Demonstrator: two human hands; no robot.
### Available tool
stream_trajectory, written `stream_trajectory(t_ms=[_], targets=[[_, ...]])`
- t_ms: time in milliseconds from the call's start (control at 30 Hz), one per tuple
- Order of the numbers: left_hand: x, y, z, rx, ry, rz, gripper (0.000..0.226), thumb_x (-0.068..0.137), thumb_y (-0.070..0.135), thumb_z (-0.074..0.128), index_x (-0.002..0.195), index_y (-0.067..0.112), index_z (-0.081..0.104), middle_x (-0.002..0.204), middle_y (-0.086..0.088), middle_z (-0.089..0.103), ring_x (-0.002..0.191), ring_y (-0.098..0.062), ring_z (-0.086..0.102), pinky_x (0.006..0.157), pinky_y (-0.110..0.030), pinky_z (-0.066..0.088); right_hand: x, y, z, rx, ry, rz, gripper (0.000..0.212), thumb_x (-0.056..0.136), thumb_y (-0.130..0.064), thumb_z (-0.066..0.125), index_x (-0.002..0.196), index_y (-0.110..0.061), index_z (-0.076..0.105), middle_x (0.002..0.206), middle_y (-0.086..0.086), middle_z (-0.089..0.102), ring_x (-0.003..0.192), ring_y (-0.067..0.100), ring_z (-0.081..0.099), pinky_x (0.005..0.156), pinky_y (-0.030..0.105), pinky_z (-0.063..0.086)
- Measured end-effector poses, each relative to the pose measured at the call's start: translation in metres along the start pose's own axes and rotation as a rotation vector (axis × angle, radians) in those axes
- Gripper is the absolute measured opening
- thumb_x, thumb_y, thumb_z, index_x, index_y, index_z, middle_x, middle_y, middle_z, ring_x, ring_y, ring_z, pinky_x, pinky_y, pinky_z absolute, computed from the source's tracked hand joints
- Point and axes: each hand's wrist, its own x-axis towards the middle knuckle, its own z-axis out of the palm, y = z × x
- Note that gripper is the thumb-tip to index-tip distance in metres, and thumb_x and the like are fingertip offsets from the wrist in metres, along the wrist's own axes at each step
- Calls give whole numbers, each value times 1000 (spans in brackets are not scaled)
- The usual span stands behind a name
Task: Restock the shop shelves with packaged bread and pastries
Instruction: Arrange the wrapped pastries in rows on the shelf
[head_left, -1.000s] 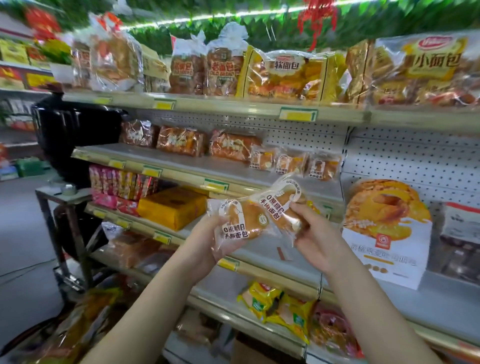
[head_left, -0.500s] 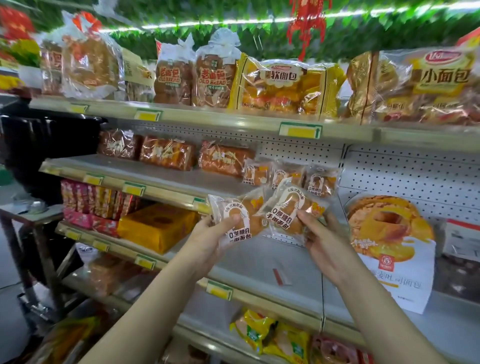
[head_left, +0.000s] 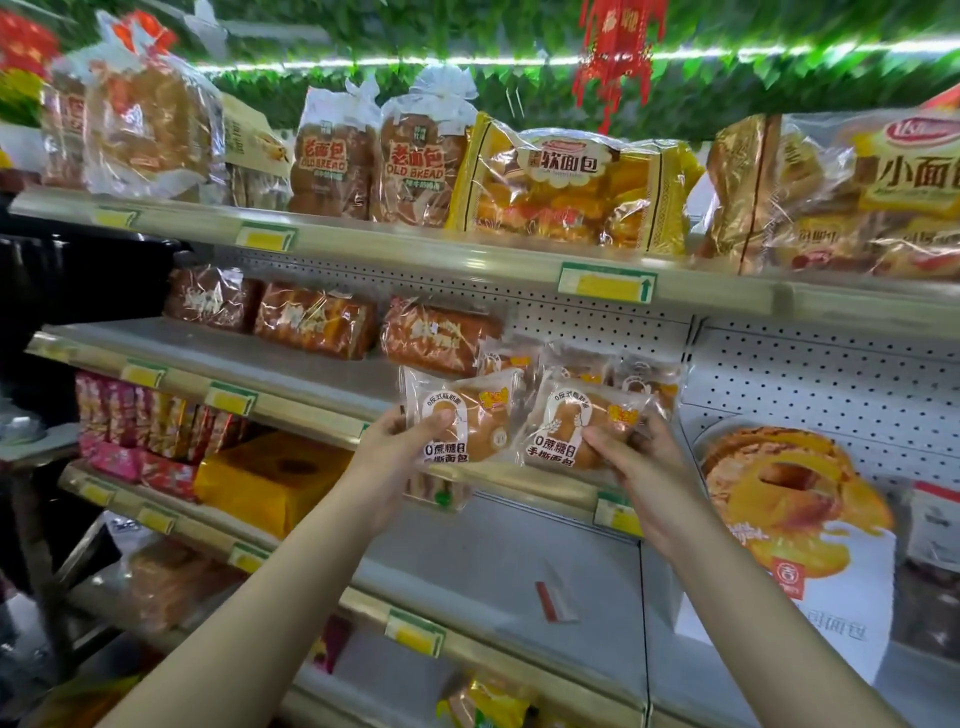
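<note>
My left hand (head_left: 402, 441) grips a small clear bread packet (head_left: 467, 415) with a white label and a brown bun inside. My right hand (head_left: 634, 457) grips a second, matching bread packet (head_left: 584, 421). Both packets are held upright, side by side, just in front of the second shelf (head_left: 218, 348). Directly behind them, several more small bun packets (head_left: 613, 371) stand at the right end of that shelf. Three larger orange-brown bread packs (head_left: 317, 319) lie along its back.
The top shelf (head_left: 415, 249) carries tall bread bags and a yellow pack (head_left: 566, 192). Below, a yellow box (head_left: 270, 478) and red snack packs (head_left: 130, 415) sit on the third shelf. A big white-and-orange bread box (head_left: 795, 525) stands at the right.
Both hands have risen with their packets from the third shelf's height to the front of the second shelf. The packets, tilted and overlapping before, now stand apart and upright.
</note>
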Motion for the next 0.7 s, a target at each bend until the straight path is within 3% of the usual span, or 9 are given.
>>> stream_trajectory(t_ms=[100, 133, 167, 233, 300, 400, 467, 533, 700], targets=[[26, 0, -8, 29, -38, 10, 33, 86, 25, 75, 114, 15, 62, 98, -8, 76, 96, -28, 72, 96, -51, 53, 12, 0, 7, -74, 66, -16, 103, 54, -47, 89, 143, -22, 44, 123, 0, 69, 111, 20, 67, 103, 45, 48], [35, 0, -10, 60, -54, 15, 38, 83, 30, 78, 116, 20, 62, 101, -5, 76, 98, -27, 72, 97, -53, 52, 16, 1, 8, -104, 87, -17, 105, 53, -50, 89, 144, -22, 44, 124, 1, 68, 113, 20, 66, 101, 43, 49], [45, 1, -12, 98, -63, 15, 40, 80, 34, 79, 115, 25, 63, 104, -2, 76, 101, -26, 71, 98, -53, 50, 20, 3, 10, -119, 104, -13, 94, 61, -44, 88, 142, -22, 45, 122, 2, 69, 111, 19, 66, 96, 38, 51], [66, 3, -18, 169, -92, 21, 37, 79, 38, 79, 111, 29, 64, 107, 3, 73, 105, -24, 67, 99, -54, 47, 30, 9, 16, -129, 147, -27, 52, 82, -23, 78, 128, -27, 53, 109, -1, 71, 100, 11, 68, 78, 24, 51], [80, 6, -21, 220, -113, 36, 34, 80, 39, 77, 110, 29, 65, 106, 6, 72, 103, -18, 65, 95, -46, 49, 38, 15, 21, -138, 195, -48, 33, 89, -12, 71, 106, -35, 55, 94, -8, 71, 85, 2, 68, 67, 15, 49], [105, 13, -28, 234, -164, 51, 30, 84, 35, 75, 109, 28, 61, 103, 12, 66, 97, -10, 61, 79, -28, 45, 50, 27, 35, -193, 301, -69, 32, 89, -8, 71, 111, -29, 59, 93, -1, 73, 87, 10, 71, 65, 14, 50], [120, 17, -31, 223, -173, 40, 52, 82, 37, 76, 127, 23, 56, 120, 7, 64, 111, -18, 59, 94, -36, 45, 56, 32, 41, -210, 357, -71, 34, 88, -8, 72, 116, -22, 60, 97, 3, 73, 91, 14, 72, 69, 17, 52], [135, 18, -32, 202, -195, 32, 78, 77, 40, 79, 144, 19, 45, 140, 2, 55, 124, -24, 54, 108, -47, 40, 62, 35, 44, -242, 411, -87, 30, 87, -6, 72, 109, -23, 63, 95, 1, 73, 82, 7, 72, 66, 14, 53], [166, 14, -18, 191, -239, 6, 50, 82, 19, 78, 126, 18, 54, 124, 2, 63, 102, -14, 62, 98, -32, 45, 76, 33, 45, -335, 462, -103, 41, 85, -5, 74, 122, -13, 59, 97, 1, 72, 87, 12, 71, 72, 17, 55]])
